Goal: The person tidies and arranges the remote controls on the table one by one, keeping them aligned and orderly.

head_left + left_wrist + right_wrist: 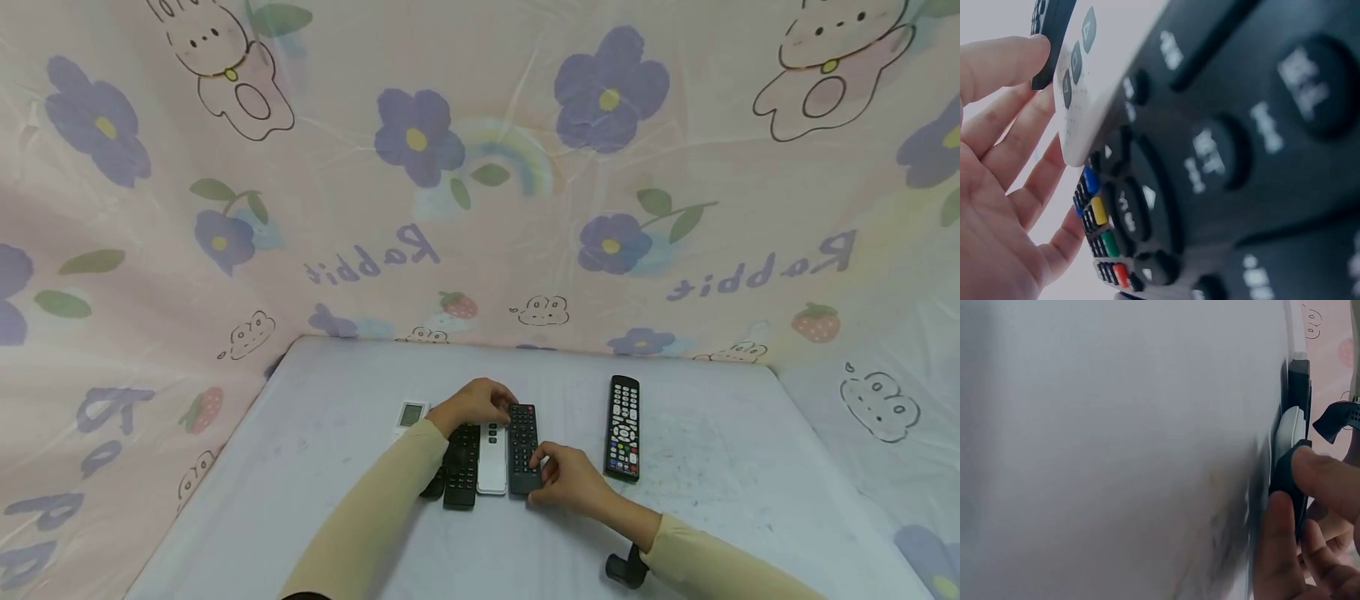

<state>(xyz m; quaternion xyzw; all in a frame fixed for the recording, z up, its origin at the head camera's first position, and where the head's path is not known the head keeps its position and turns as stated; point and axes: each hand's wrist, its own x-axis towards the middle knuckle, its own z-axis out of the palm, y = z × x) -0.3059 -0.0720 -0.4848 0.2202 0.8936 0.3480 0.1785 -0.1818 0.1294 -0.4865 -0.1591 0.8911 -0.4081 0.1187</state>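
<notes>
A dark grey remote control with a red button at its top lies at the right end of a row of remotes. My left hand holds its upper end, the thumb by the corner in the left wrist view. At the lower end my right hand pinches it between thumb and fingers. Just left of it lies a white remote, its top partly under my left hand. Beside that is a longer black remote with coloured buttons, large and blurred in the left wrist view.
Another dark remote is mostly hidden by my left sleeve. A white remote with a small screen lies behind. Apart to the right is a black remote. The white table meets patterned curtains at the back and sides.
</notes>
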